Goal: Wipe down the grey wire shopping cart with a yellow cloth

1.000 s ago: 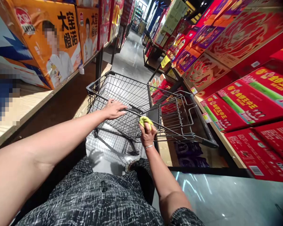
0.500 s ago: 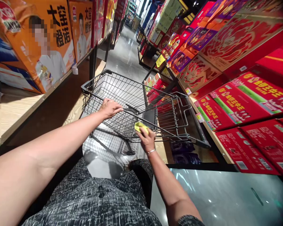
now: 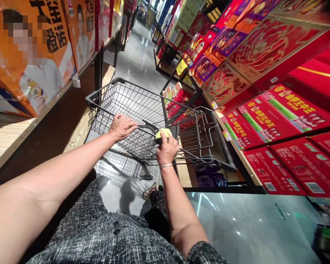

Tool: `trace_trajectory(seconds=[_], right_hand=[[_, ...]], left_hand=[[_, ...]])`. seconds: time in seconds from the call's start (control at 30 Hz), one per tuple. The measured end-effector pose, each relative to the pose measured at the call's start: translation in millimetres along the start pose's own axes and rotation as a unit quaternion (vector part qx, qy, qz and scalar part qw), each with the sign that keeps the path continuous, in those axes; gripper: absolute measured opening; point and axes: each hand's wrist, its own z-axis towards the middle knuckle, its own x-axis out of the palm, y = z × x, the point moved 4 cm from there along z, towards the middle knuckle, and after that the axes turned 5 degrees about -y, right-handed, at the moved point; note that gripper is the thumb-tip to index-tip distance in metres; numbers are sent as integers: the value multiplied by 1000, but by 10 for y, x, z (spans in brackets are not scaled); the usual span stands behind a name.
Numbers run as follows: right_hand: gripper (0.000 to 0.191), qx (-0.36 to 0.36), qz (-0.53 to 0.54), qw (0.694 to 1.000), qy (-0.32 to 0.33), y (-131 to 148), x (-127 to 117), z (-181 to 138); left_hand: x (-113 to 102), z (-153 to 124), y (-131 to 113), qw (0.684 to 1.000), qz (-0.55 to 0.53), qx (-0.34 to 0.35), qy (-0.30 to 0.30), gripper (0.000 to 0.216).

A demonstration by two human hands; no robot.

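Observation:
A grey wire shopping cart (image 3: 132, 97) stands before me, turned sideways in the aisle. My left hand (image 3: 123, 127) is closed around the cart's near top rail. In my right hand (image 3: 167, 148), which wears a thin bracelet, is a yellow cloth (image 3: 164, 132), bunched up and pressed against the same rail. The fingers wrap over the cloth and partly cover it. The cart's basket shows no goods inside. Its handle bar (image 3: 222, 141) lies to the right, apart from both hands.
Orange boxes (image 3: 51, 69) stand on a wooden shelf at the left. Stacked red gift boxes (image 3: 266, 124) fill the right shelf, close to the cart's handle. Ahead, the aisle floor (image 3: 139, 55) runs between displays. Grey floor (image 3: 236, 220) shows at lower right.
My right hand has moved the yellow cloth slightly left and up along the rail. My left hand keeps its grip. The view has shifted a little, so the surroundings appear farther left.

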Motion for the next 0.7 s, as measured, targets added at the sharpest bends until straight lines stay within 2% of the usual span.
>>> trace_trajectory(seconds=[0.13, 0.2, 0.27, 0.37, 0.57, 0.63, 0.7], right_hand=[[49, -88, -11, 993, 80, 728, 146, 189], [49, -134, -17, 986, 96, 871, 155, 214], [49, -176, -15, 980, 95, 795, 120, 174], [46, -204, -23, 976, 68, 303, 4, 5], [51, -137, -124, 983, 17, -1068, -403, -356], [51, -131, -137, 982, 3, -1349, -573, -391], [48, -114, -132, 984, -42, -1522, -746, -383]], left_hand=[[13, -22, -18, 999, 27, 17, 0, 38], [9, -23, -11, 999, 45, 23, 10, 37], [1, -16, 8, 998, 53, 27, 17, 37], [1, 4, 44, 999, 39, 29, 18, 40], [67, 45, 118, 998, 27, 15, 48, 41], [60, 66, 130, 997, 28, 4, 70, 42], [27, 93, 109, 994, 35, -17, 105, 44]])
